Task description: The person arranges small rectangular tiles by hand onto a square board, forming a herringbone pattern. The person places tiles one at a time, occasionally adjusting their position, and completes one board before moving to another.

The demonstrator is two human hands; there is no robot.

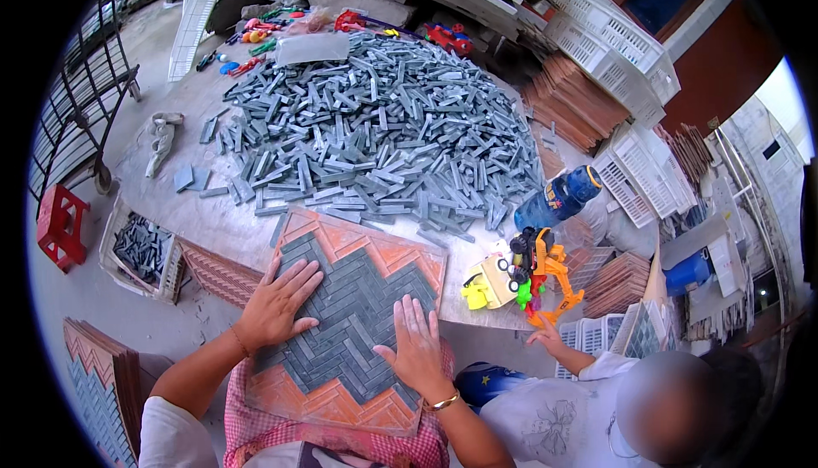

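Note:
An orange-red tray (358, 238) with a zigzag pattern rests partly on my lap and partly against the table's near edge. Grey stone strips (358, 323) lie in it in a herringbone layout. My left hand (285, 297) lies flat on the left side of the strips, fingers stretched out and pointing up and to the right. Flat on the right side rests my right hand (416, 344), its fingers extended and its thumb apart. Neither hand grips anything. A large heap of loose grey strips (375, 127) covers much of the table (179, 204) beyond the tray.
Near the table's right edge stand a blue bottle (554, 199) and toy vehicles (545, 268); another person's hand (550, 340) touches the toys. At left are a crate of strips (175, 272), a red stool (61, 228) and stacked trays (106, 383). White crates (635, 174) sit at right.

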